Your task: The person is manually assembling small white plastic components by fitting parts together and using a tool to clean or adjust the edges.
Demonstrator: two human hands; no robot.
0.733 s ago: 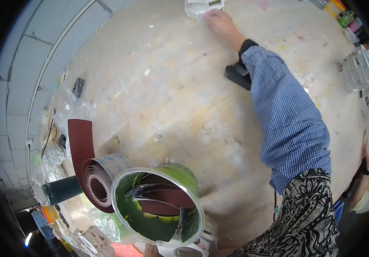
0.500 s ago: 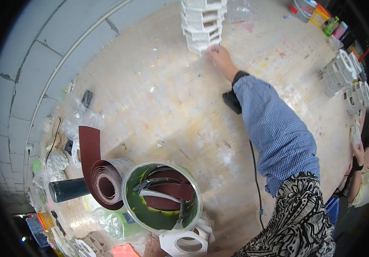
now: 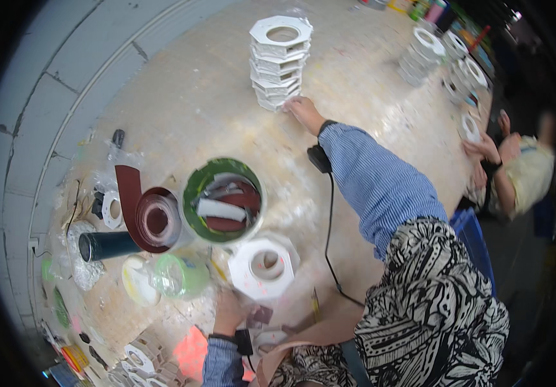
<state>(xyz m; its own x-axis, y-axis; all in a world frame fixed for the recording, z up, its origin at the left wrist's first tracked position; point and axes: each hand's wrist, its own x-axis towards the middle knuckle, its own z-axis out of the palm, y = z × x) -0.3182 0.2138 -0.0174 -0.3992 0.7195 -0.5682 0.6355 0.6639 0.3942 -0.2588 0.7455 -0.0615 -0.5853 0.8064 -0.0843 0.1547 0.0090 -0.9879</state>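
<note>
A tall stack of white octagonal rings (image 3: 280, 61) stands upright at the far middle of the table. My right hand (image 3: 305, 112) reaches out to it, fingers bent against the lower edge of the stack. Close to me, my left hand (image 3: 228, 312) rests low on the table, its fingers partly hidden and hard to make out. Right beside it lies a small dark red square (image 3: 260, 315), like a scrap of sandpaper. Just beyond is a white octagonal ring (image 3: 260, 269) with a round hole. A translucent green tub (image 3: 181, 274) stands to its left.
A bucket (image 3: 257, 222) holds dark red sandpaper strips, with a sandpaper roll (image 3: 141, 213) and dark cylinder (image 3: 107, 246) to its left. A black box (image 3: 318, 158) trails a cord (image 3: 329, 248). At the right, a co-worker's hands (image 3: 484, 149) hold a white ring near more stacks (image 3: 420, 57).
The view has shifted, bringing the stack's top and more of my left hand and forearm into sight. My right hand stays at the base of the stack.
</note>
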